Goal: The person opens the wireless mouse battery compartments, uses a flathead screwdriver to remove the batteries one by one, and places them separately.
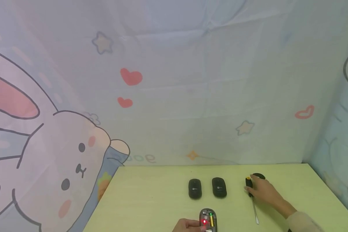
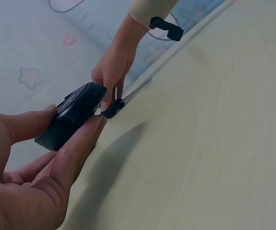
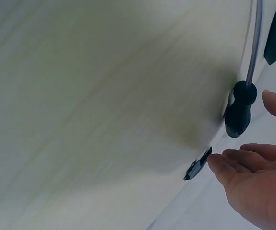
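In the head view, my left hand (image 1: 188, 225) grips a computer mouse (image 1: 205, 214) with its underside up, showing a lit red spot and a green-and-gold battery. From the left wrist view, the thumb and fingers of my left hand (image 2: 42, 177) pinch the mouse (image 2: 75, 115) by its sides above the table. My right hand (image 1: 264, 190) is over a screwdriver (image 1: 249, 187) with a black handle. In the right wrist view, my right hand (image 3: 253, 167) has thumb and fingers apart beside the screwdriver (image 3: 238, 110). A dark flat piece (image 3: 198, 164) lies by the fingertips.
Two black mice, a left one (image 1: 195, 188) and a right one (image 1: 219, 187), lie on the pale yellow table (image 1: 145, 199). The screwdriver's shaft points toward the table's near side. A printed cloth (image 1: 174, 96) with a rabbit and hearts hangs behind the table.
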